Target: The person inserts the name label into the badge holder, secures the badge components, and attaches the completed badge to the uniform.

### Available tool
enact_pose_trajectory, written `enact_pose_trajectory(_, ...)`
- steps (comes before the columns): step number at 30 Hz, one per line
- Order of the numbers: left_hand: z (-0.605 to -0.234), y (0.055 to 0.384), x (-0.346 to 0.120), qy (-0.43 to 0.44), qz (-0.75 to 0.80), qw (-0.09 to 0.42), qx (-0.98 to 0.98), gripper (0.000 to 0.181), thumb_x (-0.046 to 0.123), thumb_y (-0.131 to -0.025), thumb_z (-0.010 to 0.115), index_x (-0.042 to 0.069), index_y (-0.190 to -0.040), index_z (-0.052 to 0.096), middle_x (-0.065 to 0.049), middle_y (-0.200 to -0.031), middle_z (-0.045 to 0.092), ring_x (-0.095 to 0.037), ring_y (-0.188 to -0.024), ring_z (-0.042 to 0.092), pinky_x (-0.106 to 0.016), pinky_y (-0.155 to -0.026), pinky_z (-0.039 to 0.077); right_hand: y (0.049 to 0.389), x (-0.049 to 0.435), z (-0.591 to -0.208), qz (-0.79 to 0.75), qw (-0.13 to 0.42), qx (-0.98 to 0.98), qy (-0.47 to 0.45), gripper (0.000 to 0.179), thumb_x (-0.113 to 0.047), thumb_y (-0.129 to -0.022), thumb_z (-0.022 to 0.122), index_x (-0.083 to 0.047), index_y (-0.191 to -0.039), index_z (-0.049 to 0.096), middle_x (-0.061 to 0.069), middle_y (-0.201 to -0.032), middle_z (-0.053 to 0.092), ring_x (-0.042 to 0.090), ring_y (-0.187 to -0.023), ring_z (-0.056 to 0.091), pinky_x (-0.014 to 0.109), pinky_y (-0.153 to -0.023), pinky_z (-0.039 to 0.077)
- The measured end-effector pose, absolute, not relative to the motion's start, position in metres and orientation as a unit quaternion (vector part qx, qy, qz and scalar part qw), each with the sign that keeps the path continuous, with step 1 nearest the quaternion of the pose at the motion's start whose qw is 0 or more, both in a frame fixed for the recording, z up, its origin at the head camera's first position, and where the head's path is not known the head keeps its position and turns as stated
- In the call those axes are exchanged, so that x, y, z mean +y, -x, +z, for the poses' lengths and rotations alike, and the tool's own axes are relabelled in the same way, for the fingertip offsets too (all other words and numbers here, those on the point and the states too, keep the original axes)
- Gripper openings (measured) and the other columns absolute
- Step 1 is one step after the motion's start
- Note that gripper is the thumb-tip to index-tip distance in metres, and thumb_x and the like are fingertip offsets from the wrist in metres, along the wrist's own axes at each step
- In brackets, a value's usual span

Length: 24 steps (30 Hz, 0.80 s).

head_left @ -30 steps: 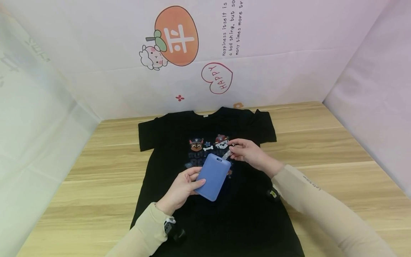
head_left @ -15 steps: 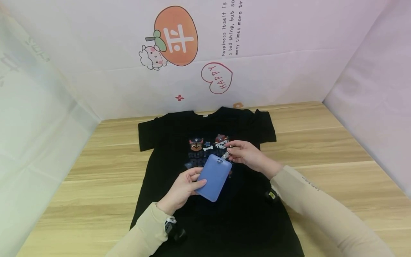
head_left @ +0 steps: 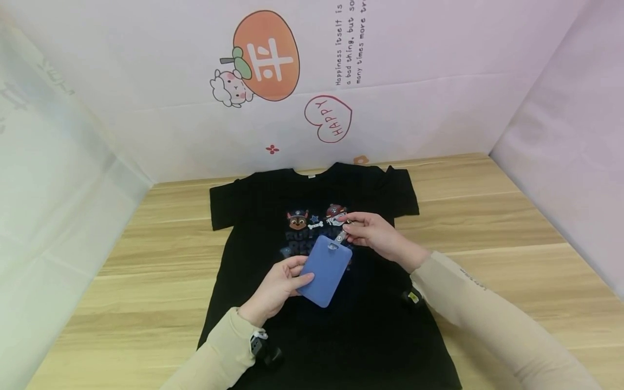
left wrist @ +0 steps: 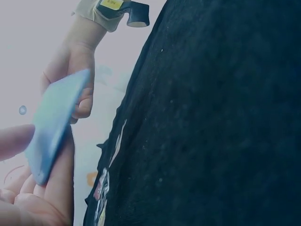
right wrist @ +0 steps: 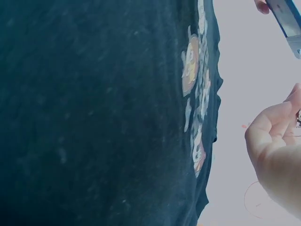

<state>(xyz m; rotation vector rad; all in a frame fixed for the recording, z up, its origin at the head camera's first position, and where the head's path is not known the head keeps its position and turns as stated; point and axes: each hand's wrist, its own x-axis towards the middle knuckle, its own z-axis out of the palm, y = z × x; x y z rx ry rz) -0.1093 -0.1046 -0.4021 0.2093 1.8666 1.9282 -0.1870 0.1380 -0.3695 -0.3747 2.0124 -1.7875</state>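
Note:
My left hand (head_left: pixel 275 284) grips a light blue badge holder (head_left: pixel 325 273) by its left edge, thumb on the front face and fingers behind. The holder is tilted, with its slotted end toward the upper right. At that slot sits the end of a short clear strap (head_left: pixel 340 236), its snap showing. The fingers of my right hand (head_left: pixel 372 234) pinch the strap's other end, and a small dark metal piece peeks out between them. Both hands are over a black T-shirt (head_left: pixel 322 346). In the left wrist view the holder (left wrist: pixel 54 122) appears nearly edge-on.
The T-shirt lies spread on a wood-grain table (head_left: pixel 146 271), its neck toward the back and cartoon dogs (head_left: pixel 298 219) printed on the chest. White printed cloth (head_left: pixel 414 81) walls in the back and both sides. Each wrist carries a small black camera (head_left: pixel 413 296).
My right hand has shifted slightly left, bringing the strap's end from beside the slot to overlapping it. The badge holder has moved only a little in my left hand.

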Motion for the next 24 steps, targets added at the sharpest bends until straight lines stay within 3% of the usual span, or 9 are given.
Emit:
enact_pose_trajectory(5,-0.401,0.110,-0.105,-0.081,0.686,0.227,0.687,0.040,0.012,-0.094,0.058,-0.006,-0.128,0.048,-0.023,-0.121,0.062,-0.012,-0.092,0.066,-0.032,-0.082,0.054,0.181,0.134,-0.363,-0.635,0.199,0.731,0.153,0.042,-0.014,-0.097,0.051,0.009,-0.132,0.045,-0.007,-0.084,0.061,0.009,-0.080,0.057,0.026,-0.080,0.052)
enact_pose_trajectory(14,-0.395,0.111,-0.103,-0.110,0.675,0.215,0.697,0.038,0.013,-0.093,0.060,-0.004,-0.126,0.051,-0.019,-0.121,0.063,-0.013,-0.098,0.065,-0.034,-0.089,0.052,0.171,0.123,-0.359,-0.613,0.196,0.742,0.187,0.039,-0.014,-0.096,0.055,0.007,-0.129,0.051,-0.010,-0.088,0.066,0.007,-0.085,0.061,0.033,-0.086,0.052)
enact_pose_trajectory(20,-0.388,0.112,-0.100,-0.118,0.666,0.192,0.711,0.036,0.011,-0.092,0.061,-0.004,-0.123,0.054,-0.004,-0.097,0.071,-0.007,-0.083,0.064,-0.028,-0.080,0.053,0.166,0.119,-0.356,-0.606,0.194,0.743,0.208,0.036,-0.011,-0.096,0.054,0.005,-0.128,0.052,-0.008,-0.080,0.064,0.011,-0.085,0.060,0.027,-0.082,0.052)
enact_pose_trajectory(24,-0.384,0.112,-0.099,-0.112,0.662,0.177,0.720,0.035,0.012,-0.090,0.063,-0.003,-0.122,0.056,0.001,-0.091,0.070,-0.007,-0.080,0.062,-0.026,-0.078,0.051,0.163,0.118,-0.353,-0.597,0.188,0.749,0.218,0.036,-0.012,-0.096,0.054,0.005,-0.128,0.053,-0.009,-0.079,0.064,0.013,-0.086,0.061,0.028,-0.082,0.052)
